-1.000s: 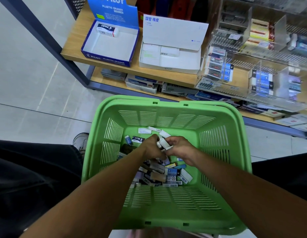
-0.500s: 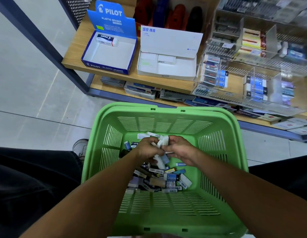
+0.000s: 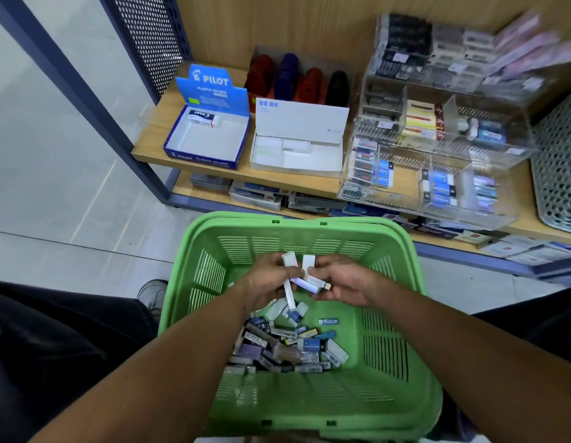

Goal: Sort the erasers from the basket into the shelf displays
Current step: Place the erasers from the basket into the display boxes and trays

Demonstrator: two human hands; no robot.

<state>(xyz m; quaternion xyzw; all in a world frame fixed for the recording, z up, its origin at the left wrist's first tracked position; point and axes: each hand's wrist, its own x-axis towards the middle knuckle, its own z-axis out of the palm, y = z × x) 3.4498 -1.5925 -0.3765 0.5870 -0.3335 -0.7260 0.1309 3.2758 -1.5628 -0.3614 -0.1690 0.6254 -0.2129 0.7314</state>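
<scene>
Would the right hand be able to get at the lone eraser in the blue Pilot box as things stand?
Probably not yet: the right hand already grips white erasers; the Pilot box is open-topped, its eraser uncovered.

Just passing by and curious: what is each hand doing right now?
Left hand: gripping several white erasers above the green basket.
Right hand: pinching another white eraser, with a grip on more beneath.

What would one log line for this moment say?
left hand: holds white erasers | right hand: holds erasers | above green basket
</scene>
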